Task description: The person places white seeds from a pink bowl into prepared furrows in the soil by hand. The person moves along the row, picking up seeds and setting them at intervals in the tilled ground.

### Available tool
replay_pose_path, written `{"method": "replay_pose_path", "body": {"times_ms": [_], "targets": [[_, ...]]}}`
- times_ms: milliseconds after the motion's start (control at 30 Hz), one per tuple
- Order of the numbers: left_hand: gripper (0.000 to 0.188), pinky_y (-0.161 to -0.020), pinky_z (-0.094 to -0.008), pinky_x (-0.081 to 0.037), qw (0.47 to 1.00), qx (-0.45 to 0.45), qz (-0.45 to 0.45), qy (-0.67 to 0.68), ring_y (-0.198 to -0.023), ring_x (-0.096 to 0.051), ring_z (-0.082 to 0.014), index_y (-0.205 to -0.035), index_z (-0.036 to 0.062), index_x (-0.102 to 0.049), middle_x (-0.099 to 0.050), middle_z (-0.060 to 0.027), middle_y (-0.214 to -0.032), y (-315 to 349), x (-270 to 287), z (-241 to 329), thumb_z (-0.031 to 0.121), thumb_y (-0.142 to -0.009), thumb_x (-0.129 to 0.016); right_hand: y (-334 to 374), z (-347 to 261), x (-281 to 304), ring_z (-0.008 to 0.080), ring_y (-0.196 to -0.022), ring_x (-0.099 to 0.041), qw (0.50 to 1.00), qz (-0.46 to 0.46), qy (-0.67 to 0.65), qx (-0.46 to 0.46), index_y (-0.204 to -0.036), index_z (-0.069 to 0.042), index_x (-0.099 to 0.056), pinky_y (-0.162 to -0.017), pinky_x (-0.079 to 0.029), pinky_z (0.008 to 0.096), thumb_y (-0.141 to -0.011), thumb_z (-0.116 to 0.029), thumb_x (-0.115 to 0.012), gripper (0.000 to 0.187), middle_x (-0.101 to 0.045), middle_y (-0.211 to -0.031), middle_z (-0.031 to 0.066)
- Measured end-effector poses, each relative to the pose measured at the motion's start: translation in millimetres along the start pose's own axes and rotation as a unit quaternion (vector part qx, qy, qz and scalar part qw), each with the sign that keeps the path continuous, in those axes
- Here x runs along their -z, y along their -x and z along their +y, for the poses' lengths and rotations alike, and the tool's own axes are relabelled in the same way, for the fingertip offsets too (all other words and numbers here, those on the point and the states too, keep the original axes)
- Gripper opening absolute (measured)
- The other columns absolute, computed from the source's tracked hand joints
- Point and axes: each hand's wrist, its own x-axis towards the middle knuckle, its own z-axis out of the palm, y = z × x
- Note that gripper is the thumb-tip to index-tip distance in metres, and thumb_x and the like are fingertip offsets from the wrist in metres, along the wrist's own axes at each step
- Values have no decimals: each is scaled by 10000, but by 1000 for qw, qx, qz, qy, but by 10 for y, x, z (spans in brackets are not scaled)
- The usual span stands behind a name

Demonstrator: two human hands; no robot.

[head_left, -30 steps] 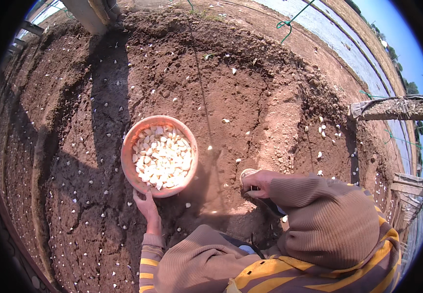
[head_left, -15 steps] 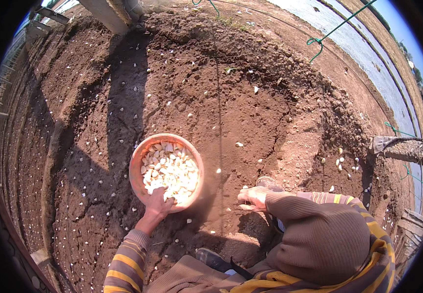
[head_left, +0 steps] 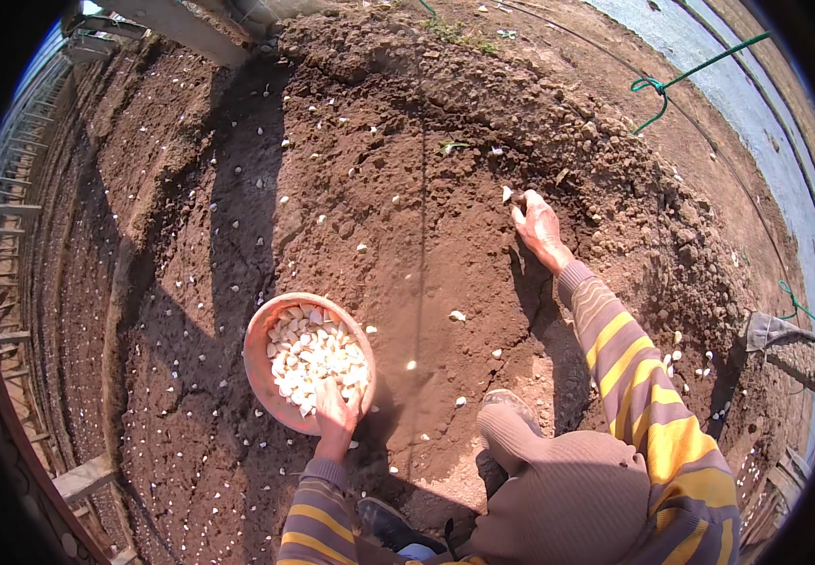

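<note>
Head view: 1 small, pale, teardrop-shaped clove (head_left: pixel 507 194) lies on the brown, crumbly soil bed (head_left: pixel 379 245), just left of my right hand's fingertips, its long axis running roughly near to far. My right hand (head_left: pixel 541 226), at the far right, is much nearer to it than my left; its fingers are bent down toward the soil, and I cannot tell whether they grip anything. Nearer and to the left sits my round, orange-pink plastic bowl (head_left: pixel 259 363), holding a heap of pale peeled cloves (head_left: pixel 313 353). My left hand (head_left: pixel 335 414) crosses its near rim, fingertips among the cloves; whether it has closed on any, I cannot tell.
</note>
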Motion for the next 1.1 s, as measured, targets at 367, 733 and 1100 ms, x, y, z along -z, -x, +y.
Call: {"method": "replay_pose_path", "body": {"times_ms": [367, 733, 1100], "targets": [[352, -901, -392, -464, 977, 169, 75, 110, -1005, -579, -296, -1109, -20, -595, -596, -161, -1041, 38, -267, 163, 120, -814, -727, -255, -258, -326, 363, -843, -647, 998, -48, -17, 27, -969, -27, -569, -707, -505, 439, -886, -196, -689, 224, -635, -913, 198], [414, -823, -376, -541, 591, 449, 227, 631, -853, -613, -236, -1324, 38, -515, -608, -105, -1020, -72, -59, 90, 122, -923, -572, 84, -868, -708, 381, -834, -604, 963, -168, -16, 210, -933, -4, -531, -746, -510, 444, -846, -33, -552, 95, -550, -866, 191], [382, -767, -326, -533, 236, 315, 51, 918, -974, -588, -241, -1324, 26, -510, -559, -152, -1196, -258, 112, 956, 44, -943, -501, 82, -983, -936, 329, -906, -606, 923, -204, 107, 310, -904, -17, -539, -756, -518, 422, -835, -51, -546, 77, -555, -916, 162]]}}
